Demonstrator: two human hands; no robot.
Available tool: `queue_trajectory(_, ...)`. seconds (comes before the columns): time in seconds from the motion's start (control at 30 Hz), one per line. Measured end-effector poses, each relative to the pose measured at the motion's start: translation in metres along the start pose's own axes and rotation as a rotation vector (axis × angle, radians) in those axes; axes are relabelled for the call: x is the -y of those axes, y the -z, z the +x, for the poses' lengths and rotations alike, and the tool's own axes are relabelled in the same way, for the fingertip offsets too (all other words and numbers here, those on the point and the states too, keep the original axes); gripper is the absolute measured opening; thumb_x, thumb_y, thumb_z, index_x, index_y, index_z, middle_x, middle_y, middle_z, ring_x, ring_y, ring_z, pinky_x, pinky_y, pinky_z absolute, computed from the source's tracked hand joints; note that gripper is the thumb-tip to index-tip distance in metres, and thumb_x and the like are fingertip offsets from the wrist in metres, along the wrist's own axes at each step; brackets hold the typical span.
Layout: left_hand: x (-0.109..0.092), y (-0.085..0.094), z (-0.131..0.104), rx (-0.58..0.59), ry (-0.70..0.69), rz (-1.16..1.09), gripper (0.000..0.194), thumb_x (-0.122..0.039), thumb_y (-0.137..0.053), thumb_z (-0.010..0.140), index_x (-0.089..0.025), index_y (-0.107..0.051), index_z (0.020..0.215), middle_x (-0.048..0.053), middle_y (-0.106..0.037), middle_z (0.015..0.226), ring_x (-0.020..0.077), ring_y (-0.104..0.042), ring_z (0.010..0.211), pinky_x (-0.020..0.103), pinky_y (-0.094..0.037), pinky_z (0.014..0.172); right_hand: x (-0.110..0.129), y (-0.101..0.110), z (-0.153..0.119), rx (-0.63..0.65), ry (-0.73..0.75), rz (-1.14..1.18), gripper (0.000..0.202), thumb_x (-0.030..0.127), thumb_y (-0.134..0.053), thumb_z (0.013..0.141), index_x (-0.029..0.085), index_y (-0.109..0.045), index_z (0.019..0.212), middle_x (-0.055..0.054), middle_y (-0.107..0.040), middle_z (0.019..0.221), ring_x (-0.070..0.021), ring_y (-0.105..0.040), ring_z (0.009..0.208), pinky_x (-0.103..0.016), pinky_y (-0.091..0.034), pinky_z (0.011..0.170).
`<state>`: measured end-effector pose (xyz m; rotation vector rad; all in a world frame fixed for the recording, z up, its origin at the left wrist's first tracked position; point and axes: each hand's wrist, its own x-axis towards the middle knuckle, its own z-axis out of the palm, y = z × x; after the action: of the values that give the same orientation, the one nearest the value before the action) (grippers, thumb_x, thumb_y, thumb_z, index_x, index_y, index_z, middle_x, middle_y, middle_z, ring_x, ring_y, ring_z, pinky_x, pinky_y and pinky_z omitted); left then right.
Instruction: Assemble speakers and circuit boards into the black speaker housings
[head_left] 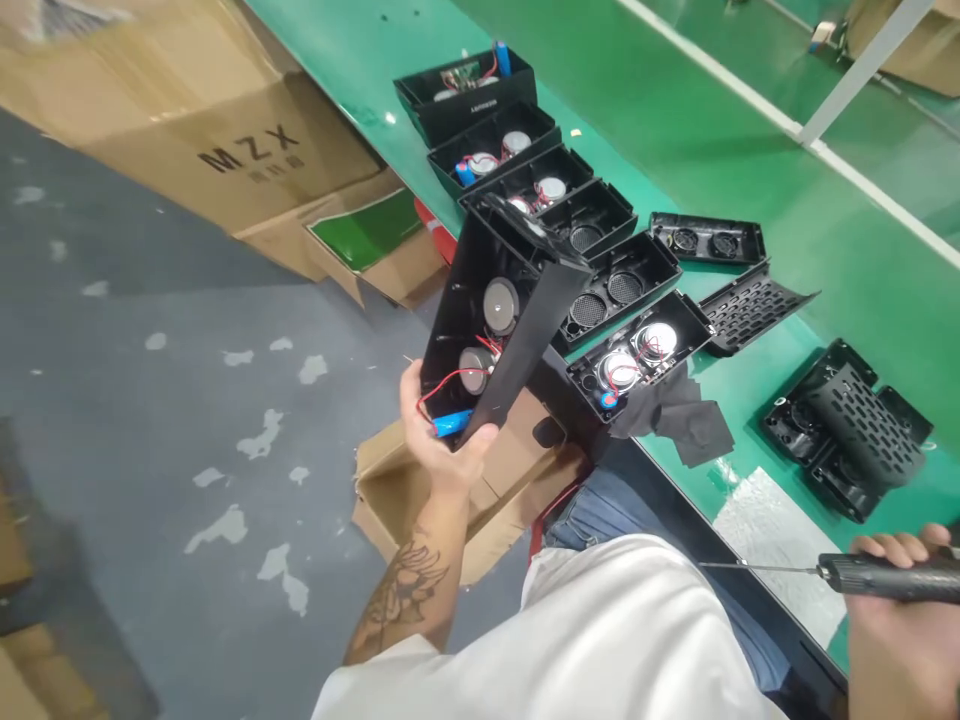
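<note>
The green worktop runs from far left to near right, carrying open black casings; a large cardboard box stands at its left. Left of the worktop's near part, the left hand pinches the lower end of a tilted black housing with two round speakers. At near right, the right hand wraps its fingers around a black screwdriver

Screwdriver cut off, small print blurred
</note>
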<state>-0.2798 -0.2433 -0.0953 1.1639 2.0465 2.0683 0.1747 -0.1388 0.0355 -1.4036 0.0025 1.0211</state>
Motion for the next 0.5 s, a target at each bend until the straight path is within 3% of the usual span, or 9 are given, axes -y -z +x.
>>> queue_trajectory(0.1,0.003,-0.007,0.005,0.010,0.009,0.005,0.105,-0.082,-0.084,0.075,-0.030,-0.050,0.160,0.011,-0.062,0.144,0.0340,-0.070,0.131,0.050,-0.059,0.114,-0.014,-0.009,-0.003,-0.017,0.103,-0.078,0.067,0.050,-0.006,0.133,0.009,-0.045,0.097,-0.005,-0.038,0.080,-0.0131,-0.047,0.069,-0.024,-0.053,0.064)
queue_trajectory(0.23,0.009,-0.024,0.016,0.018,0.009,0.001,0.107,-0.089,-0.076,0.074,-0.031,-0.048,0.159,0.010,-0.062,0.145,0.0377,-0.069,0.134,0.058,-0.057,0.118,-0.025,0.004,0.003,-0.248,0.064,-0.182,0.045,0.035,-0.024,0.132,0.008,-0.044,0.101,-0.006,-0.044,0.085,-0.0115,-0.052,0.077,-0.017,-0.053,0.068)
queue_trajectory(0.33,0.005,-0.033,0.027,0.068,0.019,0.009,0.104,-0.087,-0.071,0.079,-0.032,-0.042,0.162,0.010,-0.061,0.150,0.0407,-0.067,0.142,0.064,-0.056,0.119,-0.026,0.018,0.005,-0.326,-0.052,-0.278,0.044,0.039,-0.031,0.131,0.008,-0.047,0.103,-0.008,-0.046,0.087,-0.0126,-0.055,0.079,-0.013,-0.044,0.061)
queue_trajectory(0.4,-0.003,-0.038,0.036,0.222,0.040,0.062,0.102,-0.088,-0.067,0.082,-0.032,-0.041,0.163,0.010,-0.062,0.152,0.0426,-0.063,0.148,0.065,-0.059,0.114,-0.025,0.025,0.005,-0.367,-0.122,-0.332,0.046,0.039,-0.029,0.131,0.007,-0.048,0.104,-0.009,-0.049,0.090,-0.0118,-0.054,0.080,-0.011,-0.036,0.059)
queue_trajectory(0.5,-0.016,-0.046,0.047,0.535,0.082,0.173,0.105,-0.092,-0.073,0.073,-0.029,-0.054,0.155,0.008,-0.068,0.147,0.0455,-0.058,0.156,0.062,-0.062,0.107,-0.023,0.030,0.006,-0.405,-0.196,-0.372,0.048,0.037,-0.023,0.131,0.005,-0.047,0.106,-0.009,-0.050,0.093,-0.0092,-0.050,0.077,-0.010,-0.034,0.060)
